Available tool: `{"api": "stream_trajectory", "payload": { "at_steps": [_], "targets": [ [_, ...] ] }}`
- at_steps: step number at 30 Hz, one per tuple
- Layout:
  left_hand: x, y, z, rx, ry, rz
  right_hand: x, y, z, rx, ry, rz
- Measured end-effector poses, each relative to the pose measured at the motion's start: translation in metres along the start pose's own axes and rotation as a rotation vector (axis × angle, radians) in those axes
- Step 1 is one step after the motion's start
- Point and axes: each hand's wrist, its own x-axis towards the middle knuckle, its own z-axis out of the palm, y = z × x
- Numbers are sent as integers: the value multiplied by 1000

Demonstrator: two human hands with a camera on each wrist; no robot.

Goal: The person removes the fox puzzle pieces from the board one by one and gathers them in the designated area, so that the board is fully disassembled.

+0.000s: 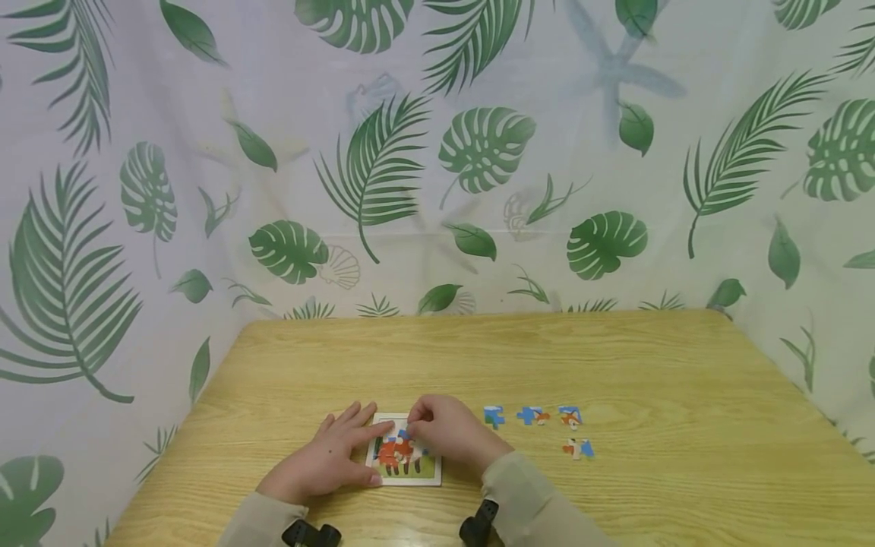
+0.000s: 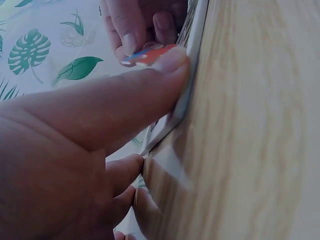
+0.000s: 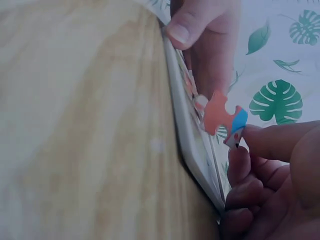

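A small picture puzzle board [image 1: 409, 482] with a white border lies on the table, partly filled with red, blue and green pieces. My left hand [image 1: 328, 460] is spread over its left side, with the thumb at the lower left corner and the index finger reaching across the upper part. Between thumb and index finger, my right hand [image 1: 447, 429] pinches an orange puzzle piece [image 3: 218, 115] with a blue and white end. In the right wrist view that piece stands tilted up over the board. The right hand covers the board's upper right part in the head view.
Several loose puzzle pieces lie right of the board: a blue and green one [image 1: 494, 416], two blue and orange ones [image 1: 529, 415] [image 1: 570, 416], and one below them [image 1: 578, 449]. The wooden table [image 1: 649, 380] ends at a leaf-printed curtain [image 1: 478, 152].
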Motion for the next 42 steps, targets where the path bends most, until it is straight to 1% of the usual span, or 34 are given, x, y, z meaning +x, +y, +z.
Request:
{"api": "stream_trajectory", "payload": {
  "at_steps": [3, 6, 10, 15, 19, 26, 31, 36, 42],
  "targets": [
    [0, 0, 1, 7, 21, -15, 0, 1, -5, 28, -14, 0],
    [0, 0, 2, -10, 33, -35, -2, 1, -11, 36, -24, -3],
    [1, 1, 2, -36, 31, -54, -5, 1, -17, 28, -34, -9],
    [2, 0, 2, -34, 26, -65, -8, 3, -23, 6, -33, -7],
    [2, 0, 2, -40, 25, -64, -12, 1, -31, -5, -26, -7],
    [2, -3, 2, -57, 15, -71, -21, 3, -45, 1, -37, -22],
    [1, -3, 2, -54, 20, -64, -24, 10, -54, -29, -31, -41],
    [1, -3, 2, -53, 27, -59, -28, 19, -67, -68, -38, -31],
    [1, -3, 2, -51, 32, -68, -40, 27, -84, -96, -43, -25]
  ]
}}
